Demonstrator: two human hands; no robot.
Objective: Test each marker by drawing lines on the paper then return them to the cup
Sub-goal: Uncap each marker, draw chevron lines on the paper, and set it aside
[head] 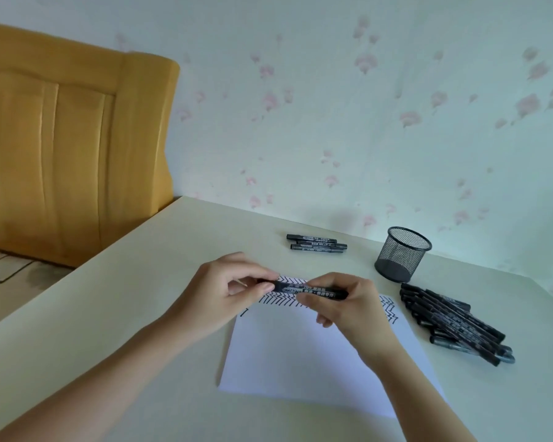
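Pale floral wallpaper backs a cream tabletop, with a wooden headboard off to the far left. Over the far edge of the paper, both hands hold one black marker level, its long axis running left to right. The left hand pinches the left end between thumb and fingers, closed on what looks like the cap; the right hand is closed around the barrel's right half. Whether the cap is coming off or going on cannot be told. Zigzag test lines already run along the paper's far edge and down its right side.

Outward from the hands, a mesh cup stands far right, upright, and looks empty through the mesh. It lies nearer the right hand, so that hand seems the likelier one to drop the marker in. A heap of markers lies just right of the paper, near the cup; three more markers lie together at the far side, left of the cup.
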